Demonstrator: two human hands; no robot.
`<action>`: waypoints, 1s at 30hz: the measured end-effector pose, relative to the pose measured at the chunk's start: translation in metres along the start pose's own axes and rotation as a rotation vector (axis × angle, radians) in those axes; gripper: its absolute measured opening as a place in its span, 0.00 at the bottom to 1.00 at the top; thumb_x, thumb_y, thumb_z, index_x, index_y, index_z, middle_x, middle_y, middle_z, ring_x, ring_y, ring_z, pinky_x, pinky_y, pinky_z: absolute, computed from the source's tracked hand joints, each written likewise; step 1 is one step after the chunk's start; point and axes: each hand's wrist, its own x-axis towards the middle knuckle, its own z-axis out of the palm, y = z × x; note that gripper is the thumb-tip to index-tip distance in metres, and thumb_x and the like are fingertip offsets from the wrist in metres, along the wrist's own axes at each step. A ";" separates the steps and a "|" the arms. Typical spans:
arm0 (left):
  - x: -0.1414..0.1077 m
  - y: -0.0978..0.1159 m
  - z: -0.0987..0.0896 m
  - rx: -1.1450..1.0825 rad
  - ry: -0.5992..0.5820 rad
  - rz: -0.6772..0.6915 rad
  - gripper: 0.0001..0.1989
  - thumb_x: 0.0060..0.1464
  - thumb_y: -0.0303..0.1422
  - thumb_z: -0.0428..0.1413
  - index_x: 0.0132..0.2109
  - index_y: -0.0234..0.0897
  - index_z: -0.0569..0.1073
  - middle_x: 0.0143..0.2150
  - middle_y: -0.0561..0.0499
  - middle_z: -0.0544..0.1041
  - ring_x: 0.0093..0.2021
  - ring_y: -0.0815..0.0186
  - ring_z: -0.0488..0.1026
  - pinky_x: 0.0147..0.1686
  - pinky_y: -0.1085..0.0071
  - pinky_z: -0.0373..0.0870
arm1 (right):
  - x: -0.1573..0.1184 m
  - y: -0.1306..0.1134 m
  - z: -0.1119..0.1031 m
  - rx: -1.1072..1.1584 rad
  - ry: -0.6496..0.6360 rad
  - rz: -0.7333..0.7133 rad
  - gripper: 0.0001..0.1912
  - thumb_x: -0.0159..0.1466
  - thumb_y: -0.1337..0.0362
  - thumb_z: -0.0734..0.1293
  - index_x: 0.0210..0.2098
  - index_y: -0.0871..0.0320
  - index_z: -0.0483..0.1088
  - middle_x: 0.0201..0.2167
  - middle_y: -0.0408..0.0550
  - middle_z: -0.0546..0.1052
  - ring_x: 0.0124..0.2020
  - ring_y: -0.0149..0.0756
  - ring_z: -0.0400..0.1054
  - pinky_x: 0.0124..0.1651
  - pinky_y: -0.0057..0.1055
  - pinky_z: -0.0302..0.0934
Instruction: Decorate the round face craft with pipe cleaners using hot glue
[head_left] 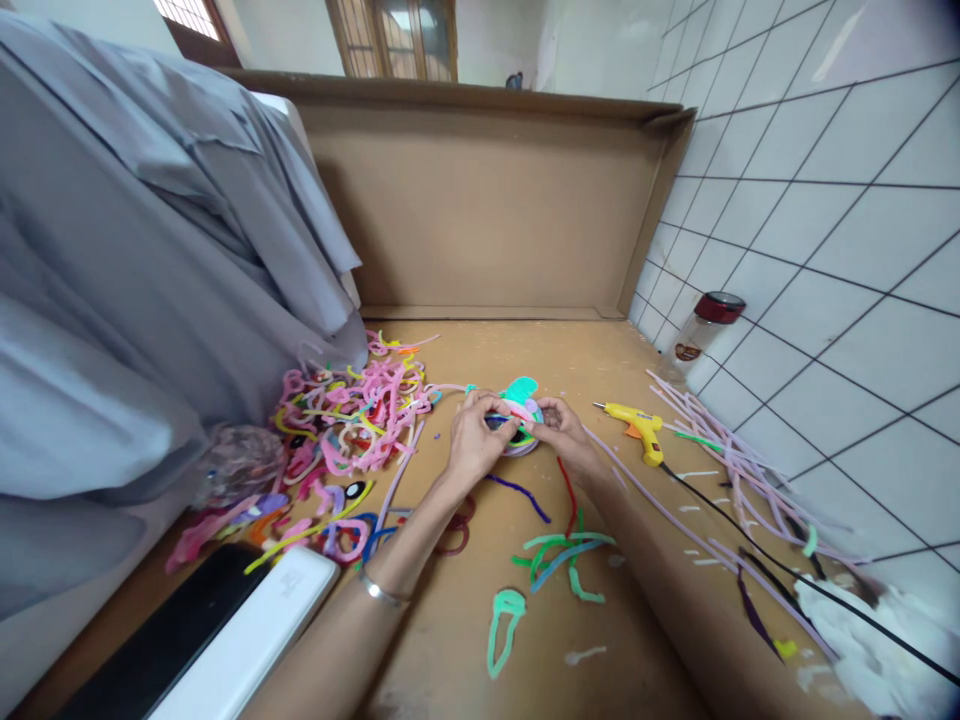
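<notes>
Both hands meet near the middle of the table around a small round craft piece of coiled fuzzy stems in lilac, pink, green and dark blue. A teal fuzzy shape stands out at its far side. My left hand grips the left edge, fingers bent and thumb on the front. On the right edge my right hand pinches the piece, its thumb near the left thumb. The fingers partly cover the piece. A dark blue stem and a red stem lie just below the hands.
Tangled pink and yellow stems heap at left, near a white power bank and black phone. A yellow glue gun, lilac stems and a jar are right. Green stems lie in front; cardboard stands behind.
</notes>
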 end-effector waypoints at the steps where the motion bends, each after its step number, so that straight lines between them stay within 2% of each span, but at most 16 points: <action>1: 0.000 0.001 0.000 0.006 0.000 0.004 0.05 0.46 0.28 0.62 0.32 0.39 0.73 0.40 0.49 0.75 0.44 0.60 0.73 0.48 0.60 0.70 | 0.000 0.000 0.000 0.007 0.000 0.004 0.24 0.41 0.55 0.78 0.34 0.52 0.67 0.31 0.40 0.76 0.34 0.36 0.70 0.40 0.33 0.65; 5: 0.001 0.004 -0.002 0.034 -0.014 0.023 0.04 0.47 0.28 0.62 0.31 0.39 0.73 0.39 0.49 0.76 0.44 0.59 0.73 0.49 0.58 0.68 | -0.001 -0.001 0.001 0.014 0.001 0.026 0.25 0.40 0.54 0.79 0.33 0.52 0.66 0.30 0.39 0.76 0.33 0.35 0.70 0.40 0.33 0.65; 12: 0.003 0.001 -0.006 -0.024 -0.044 0.020 0.02 0.49 0.27 0.59 0.32 0.39 0.74 0.39 0.50 0.77 0.43 0.61 0.74 0.48 0.61 0.70 | 0.002 0.001 -0.001 -0.004 0.030 0.031 0.24 0.39 0.57 0.79 0.32 0.52 0.67 0.29 0.39 0.76 0.33 0.37 0.70 0.41 0.34 0.65; 20: 0.001 0.000 -0.002 -0.032 -0.023 0.017 0.02 0.49 0.27 0.59 0.32 0.38 0.75 0.40 0.48 0.77 0.45 0.59 0.74 0.49 0.60 0.69 | 0.005 0.002 -0.002 0.008 0.034 0.038 0.25 0.37 0.60 0.79 0.31 0.52 0.66 0.27 0.38 0.75 0.32 0.35 0.69 0.40 0.33 0.64; 30: 0.001 0.002 -0.002 0.008 -0.026 0.031 0.03 0.48 0.26 0.61 0.32 0.38 0.75 0.41 0.49 0.77 0.45 0.60 0.74 0.50 0.60 0.69 | 0.004 0.008 -0.005 -0.021 0.001 -0.017 0.22 0.44 0.58 0.78 0.34 0.52 0.66 0.31 0.39 0.75 0.35 0.36 0.70 0.42 0.33 0.64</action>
